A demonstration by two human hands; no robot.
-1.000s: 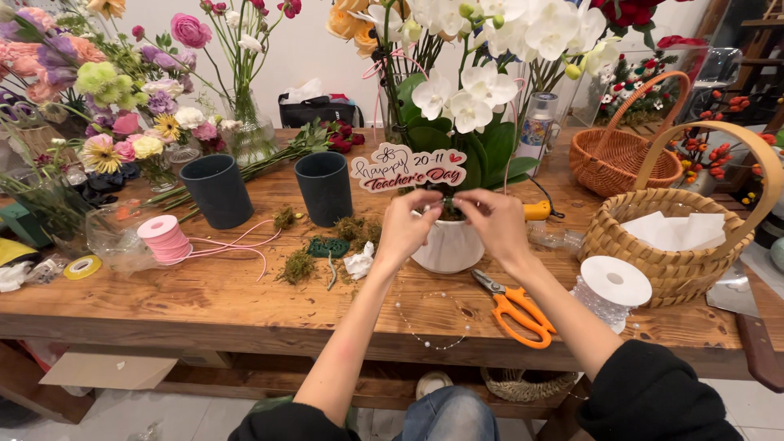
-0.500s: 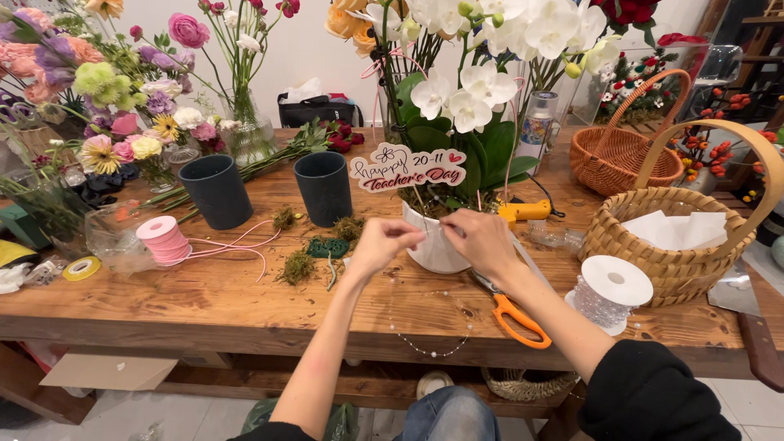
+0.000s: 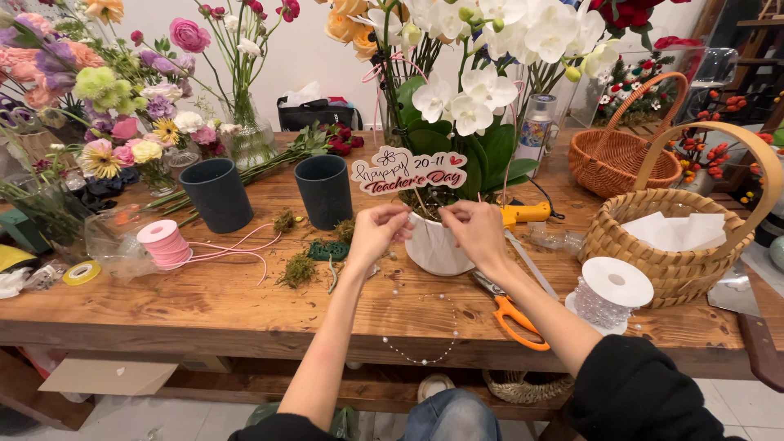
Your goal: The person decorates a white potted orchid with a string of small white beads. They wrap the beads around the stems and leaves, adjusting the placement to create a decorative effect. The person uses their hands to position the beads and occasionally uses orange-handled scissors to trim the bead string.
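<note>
At frame centre, a pot (image 3: 433,245) sits on the table (image 3: 204,302), both hands (image 3: 376,233) (image 3: 478,230) just before its rim. 2 cups (image 3: 216,194) (image 3: 324,191) stand left of it. A ribbon spool (image 3: 163,243) lies lower left. Scissors (image 3: 510,306) lie lower right, beside a bead spool (image 3: 608,294). 2 baskets (image 3: 625,159) (image 3: 678,237) fill the right.

Two dark cylindrical pots (image 3: 217,194) and (image 3: 325,191) stand left of centre on the wooden workbench (image 3: 204,302). A pink cord spool (image 3: 163,242) lies at the left, a yellow tape roll (image 3: 82,272) nearer the left edge. Orange-handled scissors (image 3: 510,310) rest at lower centre-right. Two wicker baskets (image 3: 625,159) and (image 3: 670,237) occupy the right (the nearer holds white paper). Mixed cut flowers (image 3: 106,82) fill the upper left.
</note>
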